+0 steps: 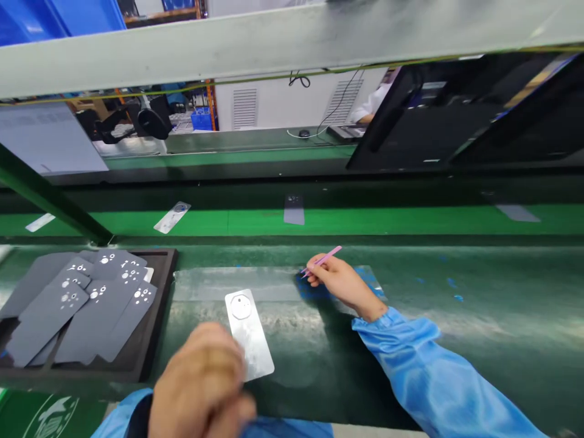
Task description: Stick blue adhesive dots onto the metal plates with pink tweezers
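Picking, seemingly, at the flat blue film [314,292] mid-frame, your right hand [342,281] pinches slim pink tweezers [330,253]; lifting would call for steadiness. Your left hand [201,374], lower left, blurs: grip unclear.

Workbench [524,365], dark green; pale glare is cast on its top. Strip [433,224], bright green, laid lengthwise beyond it. Post [45,193], green, slanted at left. Beam [182,52], pale grey, set across the top; a yellow-green cable [191,89] is strung along its lower edge. Wall [283,103], white, fitted with two slatted vents [245,109]. Dark panels [420,121], tilted at right. Shelf frame [210,106], orange, partly hidden by the beam. Large bin [86,15], blue, seen upper left.
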